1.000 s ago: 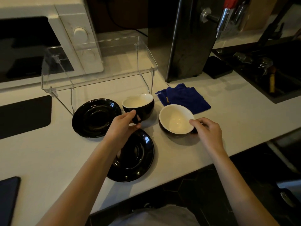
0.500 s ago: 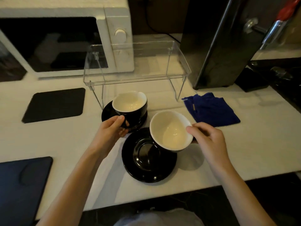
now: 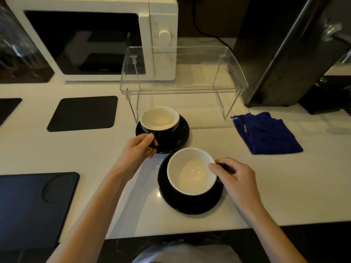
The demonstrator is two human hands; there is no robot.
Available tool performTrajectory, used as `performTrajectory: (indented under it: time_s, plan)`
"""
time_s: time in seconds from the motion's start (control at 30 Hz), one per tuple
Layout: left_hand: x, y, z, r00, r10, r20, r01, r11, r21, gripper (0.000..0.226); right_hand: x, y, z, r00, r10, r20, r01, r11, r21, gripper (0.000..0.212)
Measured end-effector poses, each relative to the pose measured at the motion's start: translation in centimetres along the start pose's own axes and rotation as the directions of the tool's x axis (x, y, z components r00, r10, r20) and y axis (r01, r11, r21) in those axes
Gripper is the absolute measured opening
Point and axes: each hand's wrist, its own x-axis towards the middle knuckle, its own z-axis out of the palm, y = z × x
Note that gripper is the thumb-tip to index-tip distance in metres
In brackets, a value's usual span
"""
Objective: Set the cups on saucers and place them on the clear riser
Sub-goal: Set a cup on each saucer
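- A clear riser [image 3: 182, 73] is seen standing on the white counter [image 3: 284, 186], just in front of a white microwave [image 3: 91, 35]; nothing is carried on its top.
- The far cup [image 3: 160, 121], black outside and white inside, is set on the far saucer [image 3: 180, 137], which lies on the counter directly in front of the riser's left leg.
- The handle of the far cup is pinched by the left hand [image 3: 136, 150]; its grip is closed on that handle.
- The near cup [image 3: 191, 171] is held over the near saucer [image 3: 190, 205], nearer the counter edge than the riser; it appears tilted, and whether its base is fully seated cannot be told.
- The handle of the near cup is grasped by the right hand [image 3: 235, 177], with the thumb laid on the rim.
- A blue cloth [image 3: 266, 135] is spread to the right of the riser, apart from both saucers.
- A black mat [image 3: 83, 112] is laid to the left of the riser.
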Motion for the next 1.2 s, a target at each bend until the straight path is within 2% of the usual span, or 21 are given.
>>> performTrajectory:
  time_s: [0.2,0.37,0.63,0.83,1.03,1.1,1.2]
  plan:
    - [-0.2,-0.4,0.5,0.999,-0.022,-0.027,0.024,0.996,0.090,0.028,-0.2,0.1,0.0,1.000,-0.001,0.017,0.002,0.999,-0.034,0.007]
    - [-0.4,-0.8,0.9,0.999,-0.023,-0.041,0.029,0.989,0.145,0.029,-0.5,0.2,-0.2,0.995,-0.096,0.036,0.101,0.984,-0.148,0.014]
    - [-0.4,-1.1,1.1,0.997,-0.011,-0.079,0.023,0.987,0.157,0.029,-0.5,0.9,0.0,0.987,-0.160,0.024,0.161,0.951,-0.265,0.026]
    - [-0.6,-1.4,1.4,0.994,-0.006,-0.111,0.017,0.995,0.097,0.028,-0.4,1.4,0.0,0.991,-0.134,0.026,0.137,0.980,-0.148,0.013]
    - [-1.5,-2.0,1.9,0.987,0.014,-0.157,-0.017,1.000,-0.020,0.022,-0.6,1.3,-0.3,0.995,-0.036,0.094,0.039,0.998,-0.039,0.025]
    - [-2.2,-2.2,2.1,0.980,0.045,-0.195,-0.041,0.999,0.024,0.022,-0.5,1.4,-0.9,0.995,0.000,0.100,-0.004,0.999,0.043,0.026]
    - [-3.7,-2.8,2.1,0.949,0.139,-0.283,-0.084,0.977,0.198,0.031,-0.4,1.5,-1.8,0.999,0.031,0.042,-0.035,0.994,0.107,0.015]
